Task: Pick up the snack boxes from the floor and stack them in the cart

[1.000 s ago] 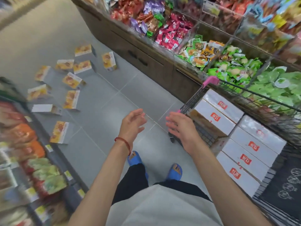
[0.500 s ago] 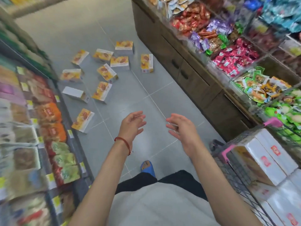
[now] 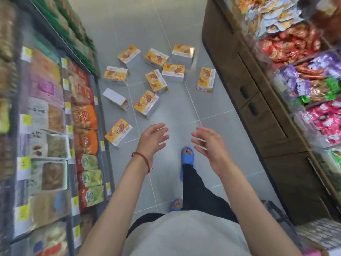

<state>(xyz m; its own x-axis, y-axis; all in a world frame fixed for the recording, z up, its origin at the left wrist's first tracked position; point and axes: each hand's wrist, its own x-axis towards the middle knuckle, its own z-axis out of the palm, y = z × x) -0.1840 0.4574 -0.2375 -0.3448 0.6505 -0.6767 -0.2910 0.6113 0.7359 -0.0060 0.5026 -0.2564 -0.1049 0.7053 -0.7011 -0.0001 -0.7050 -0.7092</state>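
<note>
Several yellow-and-white snack boxes lie scattered on the grey tiled floor ahead. The nearest box (image 3: 118, 132) sits just left of my left hand (image 3: 152, 138); another box (image 3: 146, 104) lies beyond it, and a box (image 3: 206, 79) stands apart at the right. One box (image 3: 115, 99) lies white side up. My right hand (image 3: 207, 143) is held out beside the left, about a hand's width apart. Both hands are empty, with fingers spread, above the floor. Only a blurred corner of the cart (image 3: 311, 235) shows at the bottom right.
A shelf of bagged snacks (image 3: 55, 135) lines the left side of the aisle. A brown cabinet (image 3: 267, 117) with bins of wrapped sweets (image 3: 304, 71) on top runs along the right. My blue sandal (image 3: 187, 154) is stepped forward on the floor between them.
The view has swung left, away from the cart, and now faces the boxes down the aisle. The boxes are nearer and centred. Both hands stay empty and spread; one foot has stepped forward.
</note>
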